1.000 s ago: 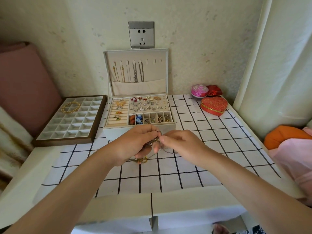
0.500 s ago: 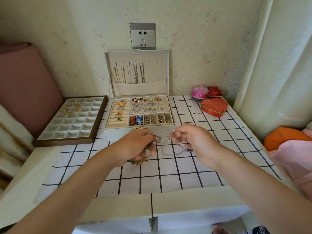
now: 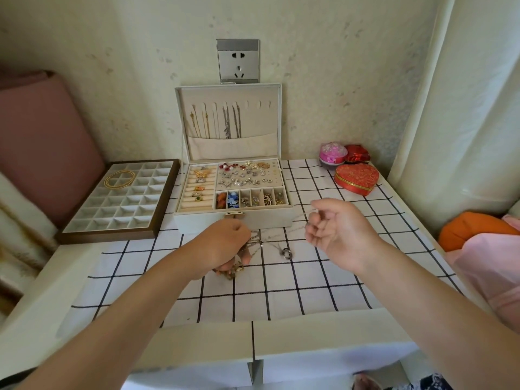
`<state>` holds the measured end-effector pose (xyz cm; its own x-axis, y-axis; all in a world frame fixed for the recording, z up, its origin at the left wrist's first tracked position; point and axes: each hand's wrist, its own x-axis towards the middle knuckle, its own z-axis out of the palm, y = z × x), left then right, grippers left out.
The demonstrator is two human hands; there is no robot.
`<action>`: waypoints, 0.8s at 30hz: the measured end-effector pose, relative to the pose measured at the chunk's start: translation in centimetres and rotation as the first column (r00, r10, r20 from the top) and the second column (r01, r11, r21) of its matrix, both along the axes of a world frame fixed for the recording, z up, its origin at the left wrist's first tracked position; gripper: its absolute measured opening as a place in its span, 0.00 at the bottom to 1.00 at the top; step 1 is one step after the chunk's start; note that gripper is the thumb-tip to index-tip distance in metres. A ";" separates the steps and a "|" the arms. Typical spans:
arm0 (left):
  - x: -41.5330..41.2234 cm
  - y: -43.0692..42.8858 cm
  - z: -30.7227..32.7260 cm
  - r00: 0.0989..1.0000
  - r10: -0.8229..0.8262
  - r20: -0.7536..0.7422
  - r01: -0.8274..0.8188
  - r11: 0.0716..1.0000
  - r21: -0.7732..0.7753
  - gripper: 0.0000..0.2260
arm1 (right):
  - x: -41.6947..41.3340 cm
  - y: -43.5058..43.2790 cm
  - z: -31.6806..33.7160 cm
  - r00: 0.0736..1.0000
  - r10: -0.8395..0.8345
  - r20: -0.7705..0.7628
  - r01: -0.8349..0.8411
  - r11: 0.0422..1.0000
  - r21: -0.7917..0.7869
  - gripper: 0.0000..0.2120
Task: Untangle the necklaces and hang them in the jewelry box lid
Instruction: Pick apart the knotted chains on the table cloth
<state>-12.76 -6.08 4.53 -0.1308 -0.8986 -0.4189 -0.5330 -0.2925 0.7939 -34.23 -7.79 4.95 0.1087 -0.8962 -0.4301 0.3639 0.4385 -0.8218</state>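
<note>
1. The left hand (image 3: 222,244) has its fingers curled tight round a tangled clump of gold and silver necklaces (image 3: 235,270), low over the black-checked white cloth (image 3: 295,280) on the tabletop.
2. The right hand (image 3: 342,232) pinches a thin silver chain (image 3: 284,235) running to the left fingers, with a ring-shaped silver pendant (image 3: 286,253) hanging between.
3. Beyond both hands' fingers stands the cream jewelry box's upright lid (image 3: 270,119), with chains hanging inside.

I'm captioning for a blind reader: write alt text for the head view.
The left hand grips a tangle of necklaces above a checked cloth; the right hand pinches a silver chain leading from it. Behind, an open jewelry box has others hanging in its lid.
</note>
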 end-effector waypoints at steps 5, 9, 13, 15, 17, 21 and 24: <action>0.0 0.2 -0.3 0.999 -0.022 0.032 0.021 0.999 0.040 0.06 | -0.5 -0.2 0.0 0.974 -0.110 0.197 0.107 0.994 0.025 0.15; 0.4 0.5 -0.4 0.993 -0.047 0.109 0.040 0.997 0.060 0.09 | -0.5 0.3 -1.3 0.925 0.117 -0.362 -0.150 0.986 -0.066 0.04; 0.6 1.1 -0.1 0.992 -0.093 0.086 0.085 0.992 0.093 0.10 | -0.1 0.8 -2.1 0.546 0.127 -0.828 -0.520 0.827 -0.216 0.21; 0.5 1.4 -0.1 0.991 -0.117 0.058 0.110 0.988 0.110 0.10 | 0.3 1.0 -2.6 0.331 0.130 -0.935 -0.662 0.738 -0.132 0.25; 0.6 1.7 -0.2 0.991 -0.115 0.062 0.108 0.988 0.108 0.10 | 0.9 1.0 -3.3 0.192 0.083 -0.978 -0.726 0.682 -0.085 0.22; 1.4 1.8 0.0 0.995 -0.077 0.070 0.072 0.994 0.076 0.11 | 2.3 0.8 -3.6 0.078 -0.089 -0.993 -0.779 0.617 -0.116 0.11; 2.2 2.0 0.2 0.996 -0.067 0.058 0.063 0.996 0.061 0.11 | 2.7 0.2 -3.2 0.066 -0.127 -0.990 -0.792 0.596 -0.129 0.14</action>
